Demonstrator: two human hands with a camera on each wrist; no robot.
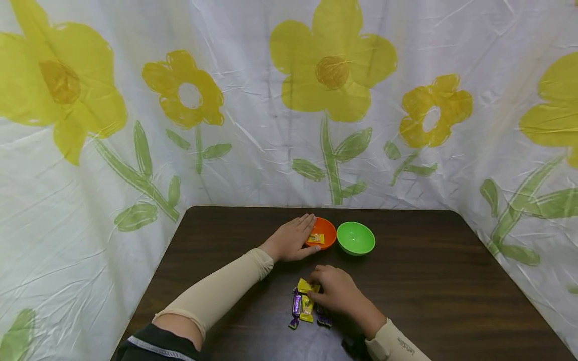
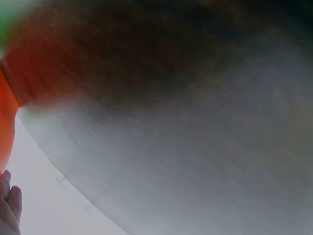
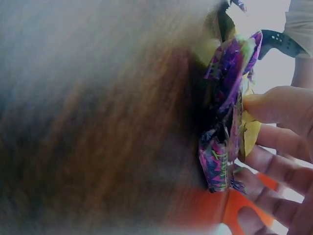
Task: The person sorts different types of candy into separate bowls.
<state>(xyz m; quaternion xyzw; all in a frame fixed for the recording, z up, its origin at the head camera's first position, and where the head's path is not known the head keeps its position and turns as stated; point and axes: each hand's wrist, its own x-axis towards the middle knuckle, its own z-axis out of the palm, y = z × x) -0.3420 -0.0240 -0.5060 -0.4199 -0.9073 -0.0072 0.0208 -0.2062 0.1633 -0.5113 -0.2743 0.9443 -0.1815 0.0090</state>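
My left hand (image 1: 292, 239) rests against the left side of an orange bowl (image 1: 328, 234), fingers straight and thumb along its near rim. A yellow-wrapped candy (image 1: 316, 238) lies in that bowl. Nearer the front, my right hand (image 1: 337, 290) is at a small group of wrapped candies. Its thumb and fingertips pinch a yellow-wrapped candy (image 3: 251, 134), seen in the right wrist view behind a purple-wrapped candy (image 3: 230, 73). Beside it lie another yellow candy (image 1: 306, 308) and a purple candy (image 1: 296, 305). A dark purple candy (image 1: 323, 320) sits partly under the right hand.
A green bowl (image 1: 356, 238) stands just right of the orange one, its inside bare. The dark wood table (image 1: 433, 286) reaches back to a white curtain (image 1: 253, 165) with yellow flowers. The left wrist view is mostly blurred tabletop.
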